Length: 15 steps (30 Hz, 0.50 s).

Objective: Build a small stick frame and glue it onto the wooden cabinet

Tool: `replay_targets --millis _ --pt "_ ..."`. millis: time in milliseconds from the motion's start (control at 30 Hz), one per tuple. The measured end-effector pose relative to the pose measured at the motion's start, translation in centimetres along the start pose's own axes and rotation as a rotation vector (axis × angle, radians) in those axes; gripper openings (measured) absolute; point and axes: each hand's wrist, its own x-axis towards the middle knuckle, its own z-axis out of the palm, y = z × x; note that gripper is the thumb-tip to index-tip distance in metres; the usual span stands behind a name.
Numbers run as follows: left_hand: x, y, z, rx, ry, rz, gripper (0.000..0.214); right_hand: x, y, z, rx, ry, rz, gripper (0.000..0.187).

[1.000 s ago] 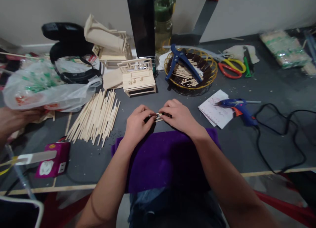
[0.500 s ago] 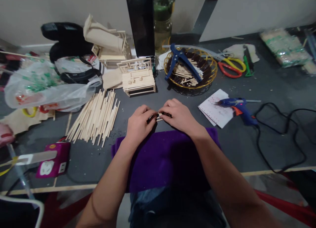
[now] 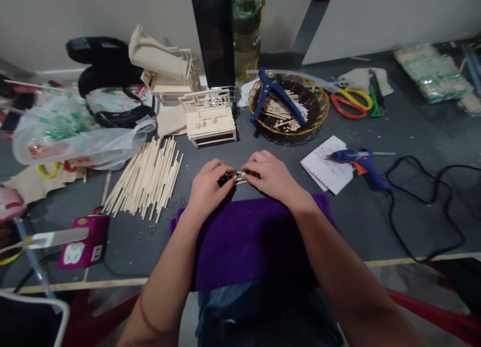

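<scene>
At the far left, a change was seen: the co-worker's hand that had been laid at the edge of the plastic bag (image 3: 78, 149) a second earlier was gone, and a yellow loop handle (image 3: 48, 176) was left exposed beneath it. The work in hand, it was judged, was left undisturbed by that. Next along, the pile of loose wooden sticks (image 3: 145, 179) was left fanned out, untouched. Then came the left hand (image 3: 210, 184): it had been eased slightly leftward, and a touch more of the small stick assembly (image 3: 241, 182) was bared. Only a fine adjustment was suggested, with the piece kept under control. It was set low over the dark tabletop (image 3: 184, 186), just beyond the purple cloth (image 3: 240, 236), bridged between both sets of fingertips. Its left end was pinched narrowly by the left thumb and fingers; its right end was pinched just as closely by the right hand (image 3: 268, 174). Which sticks were gripped could not be told in the shadow. Farther right, the hot glue gun (image 3: 358, 159) was left resting partly on folded paper (image 3: 326, 174).
</scene>
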Motion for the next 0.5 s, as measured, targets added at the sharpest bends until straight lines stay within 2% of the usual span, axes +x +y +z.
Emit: replay_targets --millis 100,233,500 --pt "0.1 0.5 0.3 0.074 0.013 0.061 0.005 0.0 0.0 0.1 -0.01 0.004 -0.001 0.014" --pt "0.4 1.3 0.8 0.164 -0.008 0.117 0.01 -0.1 0.0 0.1 -0.01 0.015 -0.007 0.014" --pt "0.4 1.2 1.2 0.19 -0.041 0.086 0.009 0.0 0.1 0.4 -0.008 0.019 -0.008 0.014"
